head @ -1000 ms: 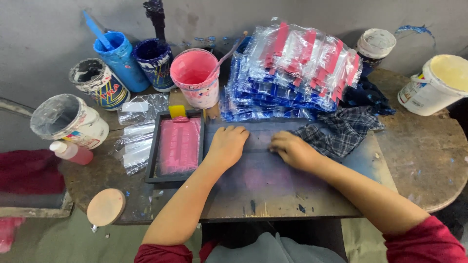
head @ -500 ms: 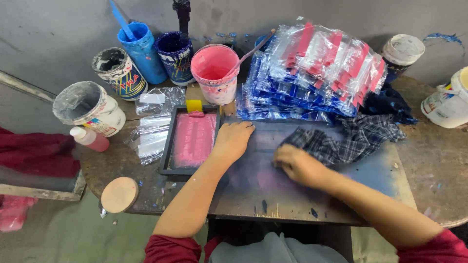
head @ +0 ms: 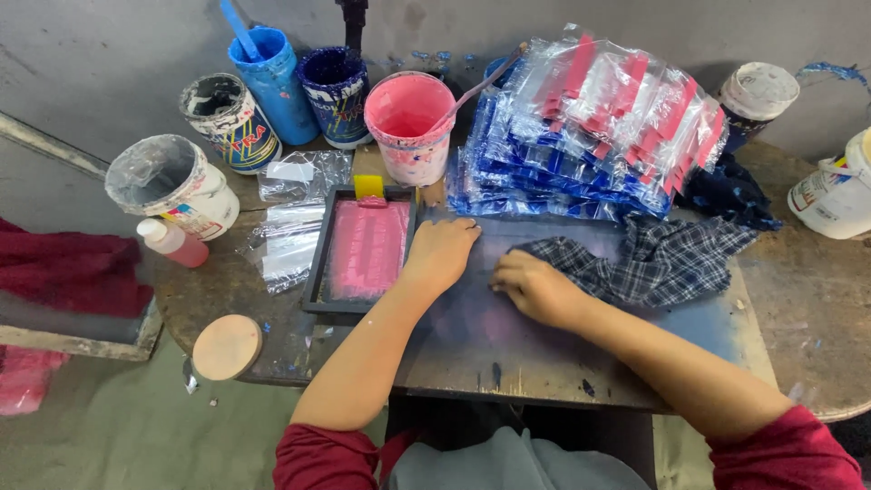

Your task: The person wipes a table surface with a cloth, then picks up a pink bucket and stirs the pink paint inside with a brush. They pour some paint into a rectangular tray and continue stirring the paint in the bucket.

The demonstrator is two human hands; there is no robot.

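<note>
The right hand [head: 537,289] lies loosely curled on the checked cloth [head: 653,259], which stretches rightward from it, while the left hand [head: 442,254] presses flat on the counter [head: 508,354] beside the pink tray [head: 363,249].

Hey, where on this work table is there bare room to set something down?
Bare board lies along the near edge, below both hands. More open tabletop sits right of the plaid cloth, below the white bucket. The back is crowded: paint pots, bagged stack, pink screen frame.
</note>
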